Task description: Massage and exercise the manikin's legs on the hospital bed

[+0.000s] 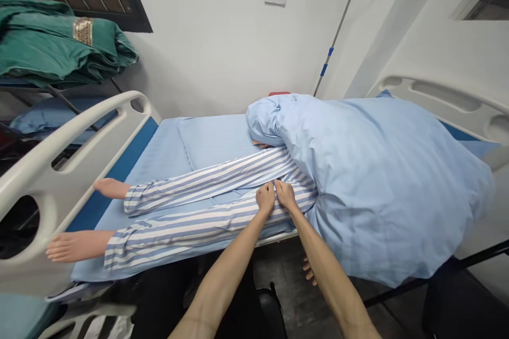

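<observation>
Striped blue-and-white trousers [186, 228] cover the legs of a lying figure that looks like a manikin. Its bare feet [79, 246] point toward the bed end at the left. My left hand [265, 197] is closed on the trouser cloth at the upper thigh of the nearer leg. Right beside it, almost touching, my right hand [284, 194] is also closed on the cloth; the fingertips of both are hidden. A light blue quilt [382, 180] is heaped over the figure's upper body, just right of my hands.
White bed end panels [119, 111] stand left and right. Fingers of a hand [309, 270] hang below the quilt, by my right forearm. A drip stand [338, 32] rises behind the bed. Green folded cloth [43, 37] lies on a rack at upper left. A dark stool [272, 307] stands below.
</observation>
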The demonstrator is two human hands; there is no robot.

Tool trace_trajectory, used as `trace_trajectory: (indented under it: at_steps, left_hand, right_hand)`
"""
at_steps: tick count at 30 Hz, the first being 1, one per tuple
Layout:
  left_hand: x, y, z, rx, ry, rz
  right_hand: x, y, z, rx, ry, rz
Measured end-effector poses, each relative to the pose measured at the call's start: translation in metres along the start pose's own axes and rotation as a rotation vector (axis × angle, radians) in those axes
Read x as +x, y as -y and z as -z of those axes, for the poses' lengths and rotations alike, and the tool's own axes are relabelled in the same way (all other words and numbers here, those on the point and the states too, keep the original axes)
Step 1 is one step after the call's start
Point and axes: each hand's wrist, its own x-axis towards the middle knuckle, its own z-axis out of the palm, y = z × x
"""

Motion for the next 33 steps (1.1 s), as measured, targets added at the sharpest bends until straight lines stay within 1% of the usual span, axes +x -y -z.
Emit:
trace_trajectory:
  at_steps: [3, 5, 8, 10, 12, 16, 19, 22, 26, 29, 33]
  left_hand:
    - [0.005, -0.012, -0.004, -0.047, -0.018, 0.024]
    - [0.006, -0.017, -0.008, -0.040, -0.007, 0.023]
    - [0.004, -0.017, -0.015, 0.051, 0.028, 0.031]
    - [0.003, -0.014, -0.017, 0.128, 0.045, 0.042]
    - [0.002, -0.011, -0.018, 0.181, 0.053, 0.027]
    - [0.002, -0.011, -0.018, 0.209, 0.070, -0.024]
    - [0.000, -0.012, -0.017, 0.200, 0.067, -0.016]
    - [-0.001, -0.012, -0.016, 0.171, 0.062, -0.011]
    - [0.000, -0.013, -0.015, 0.069, 0.056, -0.028]
    - [0.003, -0.022, -0.023, -0.012, 0.044, -0.011]
    - [0.002, -0.033, -0.039, -0.058, 0.082, 0.020]
  right_hand:
    - [0.001, -0.002, 0.000, 0.087, -0.020, -0.018]
    - [0.002, -0.004, -0.001, 0.146, -0.039, -0.033]
    - [0.002, -0.004, -0.004, 0.194, -0.098, -0.076]
    - [0.002, -0.001, -0.004, 0.202, -0.113, -0.096]
    - [0.003, 0.002, 0.000, 0.176, -0.098, -0.084]
    - [0.006, 0.003, 0.014, 0.014, -0.058, -0.009]
    - [0.008, -0.003, 0.020, -0.028, -0.095, -0.024]
    - [0.007, -0.009, 0.019, -0.010, -0.138, -0.056]
    - [0.006, -0.013, 0.018, 0.036, -0.171, -0.068]
    - [0.006, -0.016, 0.019, 0.078, -0.183, -0.075]
    - [0.008, -0.016, 0.020, 0.160, -0.194, -0.104]
